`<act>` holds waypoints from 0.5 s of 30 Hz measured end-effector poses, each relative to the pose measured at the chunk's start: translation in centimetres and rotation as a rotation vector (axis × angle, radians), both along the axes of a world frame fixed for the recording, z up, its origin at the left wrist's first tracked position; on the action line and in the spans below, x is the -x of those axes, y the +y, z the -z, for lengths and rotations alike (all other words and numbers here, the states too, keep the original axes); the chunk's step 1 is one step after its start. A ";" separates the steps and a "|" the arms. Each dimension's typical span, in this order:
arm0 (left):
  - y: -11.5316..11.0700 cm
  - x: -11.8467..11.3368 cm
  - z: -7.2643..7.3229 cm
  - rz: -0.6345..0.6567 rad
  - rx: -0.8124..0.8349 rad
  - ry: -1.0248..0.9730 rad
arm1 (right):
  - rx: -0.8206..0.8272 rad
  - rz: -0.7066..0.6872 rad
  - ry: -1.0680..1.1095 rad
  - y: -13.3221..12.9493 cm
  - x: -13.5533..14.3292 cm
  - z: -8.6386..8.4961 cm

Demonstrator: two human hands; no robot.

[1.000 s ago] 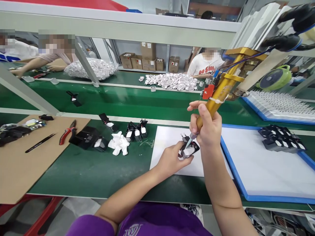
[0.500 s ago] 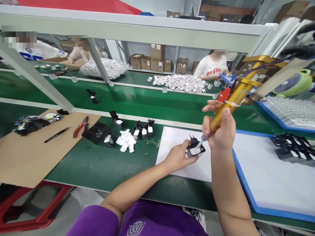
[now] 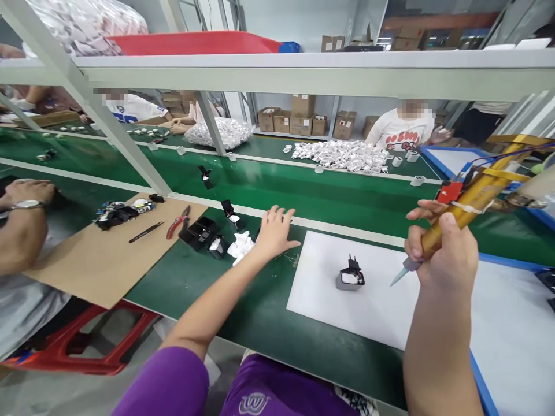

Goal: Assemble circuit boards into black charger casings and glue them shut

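Observation:
My left hand [image 3: 276, 236] reaches over the bench with its fingers spread. It covers the spot where black plug adapters stood earlier, and I see nothing held in it. White crumpled pieces [image 3: 241, 247] lie just left of it. My right hand [image 3: 448, 254] grips a yellow glue dispenser [image 3: 485, 188], whose pale tapered nozzle [image 3: 402, 273] points down to the left above the white sheet [image 3: 318, 306]. On that sheet stands one black plug adapter [image 3: 350, 281], lid raised, pins up and a white part inside. The nozzle is apart from it.
Left are a cardboard sheet [image 3: 99, 266], tweezers [image 3: 146, 232], red-handled pliers [image 3: 178, 222] and a black box [image 3: 198, 233]. A co-worker's arm [image 3: 21, 231] is at far left. A shelf beam [image 3: 277, 81] crosses above. A blue-rimmed tray [image 3: 511, 335] stands right.
My left hand has let go of the plug adapter and moved left to the other adapters. My right hand has drawn the dispenser's nozzle out of the adapter, which now stands on the sheet.

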State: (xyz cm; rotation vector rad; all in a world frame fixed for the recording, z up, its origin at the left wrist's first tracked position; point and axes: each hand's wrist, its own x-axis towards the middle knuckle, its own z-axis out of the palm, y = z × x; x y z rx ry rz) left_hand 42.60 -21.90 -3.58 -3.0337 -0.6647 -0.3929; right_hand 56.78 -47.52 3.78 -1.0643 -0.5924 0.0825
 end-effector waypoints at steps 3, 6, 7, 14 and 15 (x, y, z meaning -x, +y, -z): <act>3.2 -0.6 -1.1 0.001 0.042 0.217 | -0.005 0.002 0.005 0.0 0.0 0.0; 4.1 -1.6 -1.4 0.048 0.072 0.284 | 0.006 0.002 -0.011 0.0 0.0 0.0; 4.0 -1.9 -1.4 0.058 0.075 0.293 | 0.007 0.000 -0.015 0.0 -0.1 0.0; 0.3 -0.7 -2.3 0.232 0.127 0.221 | 0.010 -0.005 0.010 0.0 -0.3 0.0; -0.4 -0.3 -2.4 0.294 0.179 0.200 | 0.008 -0.004 0.011 0.0 -0.3 -0.1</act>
